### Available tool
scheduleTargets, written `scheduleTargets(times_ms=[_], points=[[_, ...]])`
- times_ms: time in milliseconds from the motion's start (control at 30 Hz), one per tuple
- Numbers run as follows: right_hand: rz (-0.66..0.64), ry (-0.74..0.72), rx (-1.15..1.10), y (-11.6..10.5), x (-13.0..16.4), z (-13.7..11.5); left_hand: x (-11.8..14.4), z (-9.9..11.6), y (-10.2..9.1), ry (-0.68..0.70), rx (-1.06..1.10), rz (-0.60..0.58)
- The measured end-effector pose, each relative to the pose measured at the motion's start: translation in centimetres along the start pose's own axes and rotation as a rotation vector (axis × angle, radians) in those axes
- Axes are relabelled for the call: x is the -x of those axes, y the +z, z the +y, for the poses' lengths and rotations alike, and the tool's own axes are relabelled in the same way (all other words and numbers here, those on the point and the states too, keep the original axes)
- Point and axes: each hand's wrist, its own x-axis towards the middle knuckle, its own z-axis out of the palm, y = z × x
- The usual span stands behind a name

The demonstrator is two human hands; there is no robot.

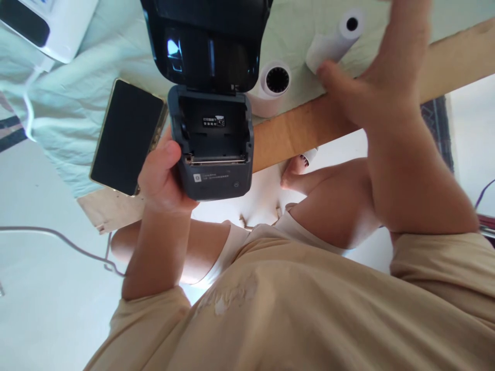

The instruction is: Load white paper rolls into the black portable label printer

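Left hand (pixel 164 178) grips printer (pixel 216 183) | right hand (pixel 394 85) open at paper roll (pixel 334 45) | bay (pixel 209 143), lid (pixel 211 46) up: 1 label (pixel 214 121)

I count two sets of fingers, both mine: one left (pixel 170 153), one right (pixel 331 73). There is one printer (pixel 216 183), and it has one lid (pixel 209 31). Rolls come to two: one wider-cored (pixel 266 103), one narrower-cored (pixel 332 47). I see one phone (pixel 127 136) and one white device (pixel 67 31). Cords make three: one white (pixel 28 105), one grey (pixel 58 235), one purple (pixel 482 194). Beneath the rolls and phone I count one cloth (pixel 93 67) on one counter (pixel 294 138). Of me, there are also two legs, one shirt (pixel 328 309) and one pair of shorts (pixel 296 232).
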Motion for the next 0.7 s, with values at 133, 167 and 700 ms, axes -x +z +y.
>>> scheduleTargets(times_ms=[133, 167, 700], points=[[0.050, -0.226, -0.010, 0.9, 1.8, -2.9, -0.1, -0.1, -0.3, -0.006, -0.012, -0.001], [-0.086, -0.213, -0.010, 1.5, 2.1, -3.6, -0.1, -0.2, -0.4, -0.006, -0.014, 0.001], [-0.195, -0.149, 0.030, 4.9, 1.7, -4.8, 0.2, 0.2, -0.4, 0.003, -0.047, 0.023]])
